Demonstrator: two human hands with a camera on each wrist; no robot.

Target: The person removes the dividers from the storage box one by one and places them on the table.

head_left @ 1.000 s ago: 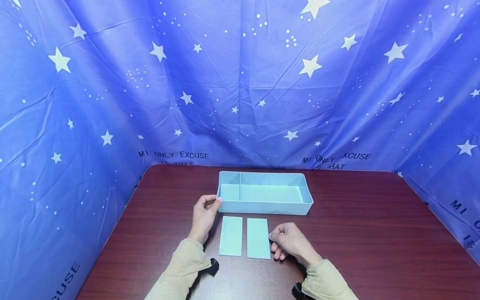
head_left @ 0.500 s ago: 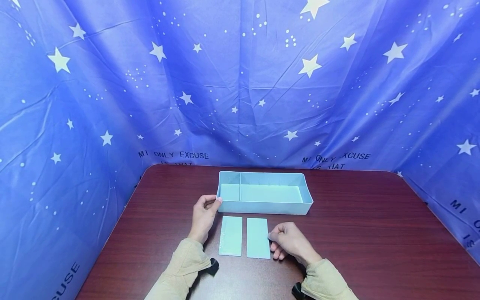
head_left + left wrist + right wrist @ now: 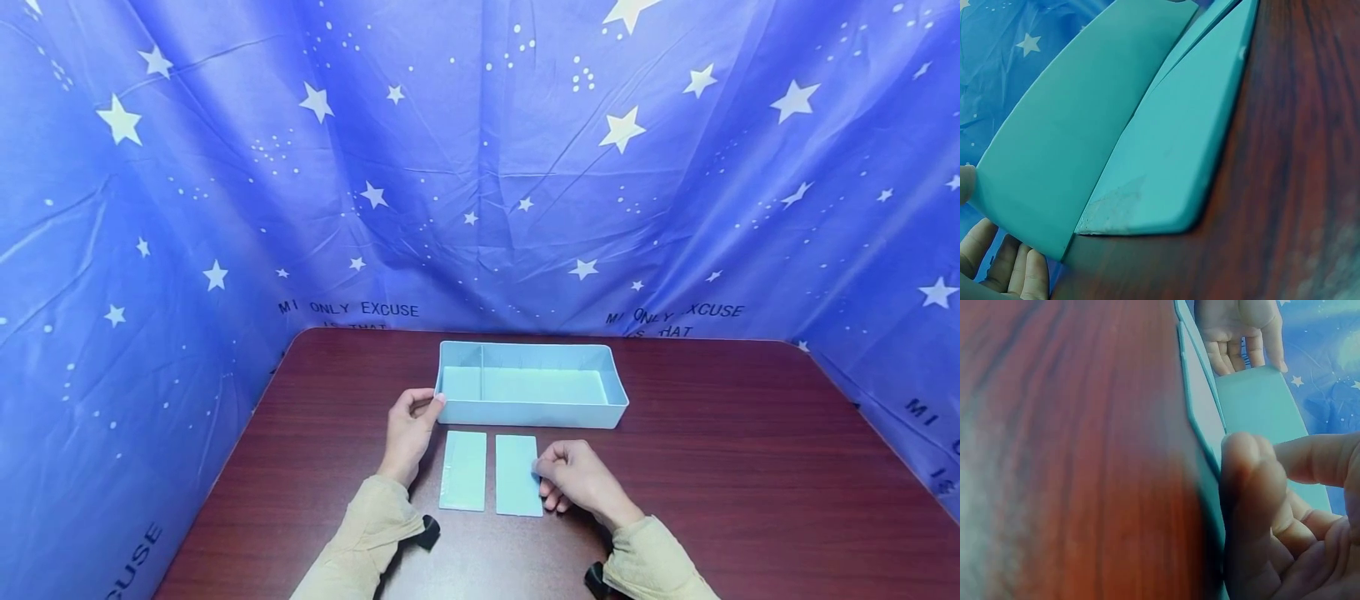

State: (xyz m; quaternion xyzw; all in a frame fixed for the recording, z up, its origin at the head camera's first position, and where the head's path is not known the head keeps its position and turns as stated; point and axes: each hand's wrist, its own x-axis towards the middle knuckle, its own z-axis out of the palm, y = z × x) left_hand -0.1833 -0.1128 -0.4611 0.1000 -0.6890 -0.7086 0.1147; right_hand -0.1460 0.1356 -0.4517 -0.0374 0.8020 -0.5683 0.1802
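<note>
A pale blue open box [image 3: 536, 414], split by a thin inner divider [image 3: 482, 373], stands on the table. My left hand [image 3: 408, 433] grips its front left corner, thumb at the rim and the other fingers round the side. Two flat light blue rectangular panels lie before the box, the left panel [image 3: 465, 473] and the right panel [image 3: 516, 479], a narrow gap between them. With curled fingertips drawn together, my right hand [image 3: 581, 479] pinches the right panel's right edge. The right wrist view shows thumb [image 3: 1266, 494] and fingers meeting there, hiding much of that panel.
The dark red-brown table [image 3: 712, 467] carries the box and panels. A blue curtain [image 3: 480, 167] with white stars hangs behind and along both sides. Black straps [image 3: 429, 533] show under the beige sleeves [image 3: 367, 525].
My right hand has shifted slightly away and left, its fingertips now overlapping the right panel's edge. The left hand keeps its grip on the box, which stays in place.
</note>
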